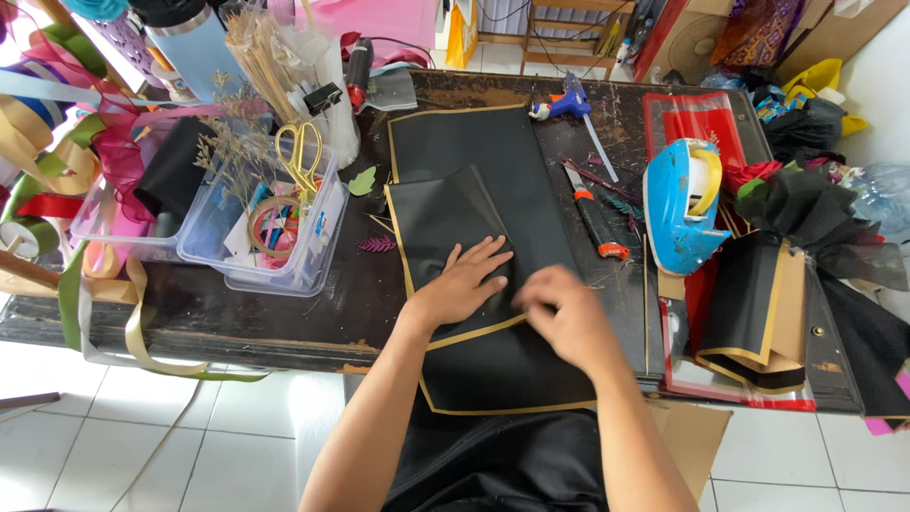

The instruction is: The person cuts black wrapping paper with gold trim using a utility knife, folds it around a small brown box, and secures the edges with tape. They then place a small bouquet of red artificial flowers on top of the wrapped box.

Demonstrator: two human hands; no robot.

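Two hands flatten black wrapping sheets on a dark wooden bench.
The left hand (pixel 466 282) lies palm-down, fingers spread, on the gold-edged black sheet (pixel 445 228); the right hand (pixel 561 313), blurred, curls at its lower fold, its grip indiscernible. A blue tape dispenser (pixel 678 204) stands right, beyond a black cutter (pixel 595 216).
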